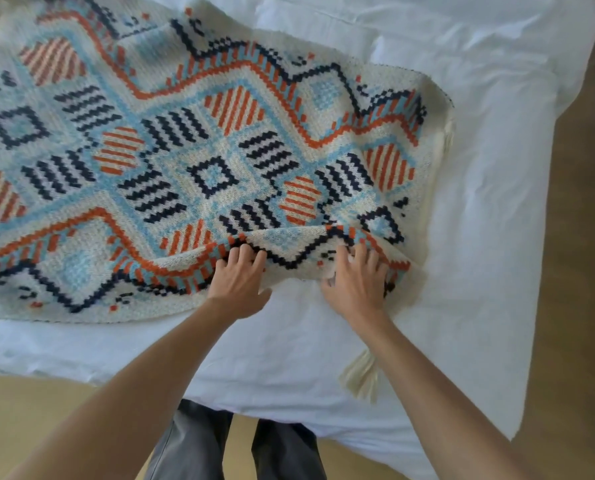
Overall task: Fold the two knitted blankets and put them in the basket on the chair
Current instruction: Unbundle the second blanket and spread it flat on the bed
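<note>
Bed (497,202) with white sheet fills most of view; right edge runs along wooden floor (583,237), wide bare sheet at right and front

One knitted blanket (185,150), cream with orange, light blue and navy diamonds, spread on bed's left and middle, its right edge well apart from bed edge

Two hands: left hand (237,282), right hand (355,289), near each other, both grasping lifted near edge of blanket, fingers curled in fold

One cream tassel (362,372) on sheet beside right forearm

blanket (185,150) cut off left, top-left part blurred
</note>
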A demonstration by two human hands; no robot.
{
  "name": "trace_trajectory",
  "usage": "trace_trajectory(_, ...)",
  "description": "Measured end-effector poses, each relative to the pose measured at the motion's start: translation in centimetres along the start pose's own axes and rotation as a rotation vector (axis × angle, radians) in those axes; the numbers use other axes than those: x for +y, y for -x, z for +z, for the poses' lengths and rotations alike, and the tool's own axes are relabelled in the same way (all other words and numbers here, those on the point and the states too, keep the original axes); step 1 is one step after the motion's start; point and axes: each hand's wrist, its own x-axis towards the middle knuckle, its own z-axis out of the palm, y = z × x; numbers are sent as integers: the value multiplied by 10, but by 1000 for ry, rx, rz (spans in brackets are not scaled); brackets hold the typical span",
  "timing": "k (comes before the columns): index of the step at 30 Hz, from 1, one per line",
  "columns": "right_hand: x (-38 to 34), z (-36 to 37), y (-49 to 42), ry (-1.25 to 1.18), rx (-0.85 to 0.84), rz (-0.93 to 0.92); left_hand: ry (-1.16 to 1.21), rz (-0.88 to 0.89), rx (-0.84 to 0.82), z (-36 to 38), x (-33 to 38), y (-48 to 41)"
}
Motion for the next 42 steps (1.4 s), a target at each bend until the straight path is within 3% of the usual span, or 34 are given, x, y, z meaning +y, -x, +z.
trace_trajectory(3,15,23,14,109,-76,85,-72,-25,-30,11,0,2)
trace_trajectory(7,36,32,9,-8,297,36,-1,-4,-30,8,-1,-4)
trace_trajectory(9,40,27,11,-73,381,-33,54,-5,-78,9,0,-2)
trace_trajectory(12,47,39,45,-119,231,-176,64,55,-349,22,5,22)
trace_trajectory(15,63,69,103,-129,-17,-123,13,107,-603,33,13,52)
trace_trajectory(17,68,79,126,-130,-68,-88,-18,93,-583,34,21,56)
trace_trajectory(20,69,78,133,-91,-6,-62,-34,110,-494,33,32,51)
trace_trajectory(23,72,74,133,-130,8,196,-6,177,-468,40,45,51)
trace_trajectory(27,66,68,128,-439,-12,532,-71,222,-424,57,71,61)
trace_trajectory(34,58,77,120,-454,67,568,-18,228,-262,56,94,73)
trace_trajectory(36,54,78,116,-510,76,437,-18,254,-302,57,94,83)
trace_trajectory(40,52,77,121,-492,144,-50,62,137,-326,63,100,93)
trace_trajectory(42,68,76,127,-388,267,-75,123,129,-256,60,114,88)
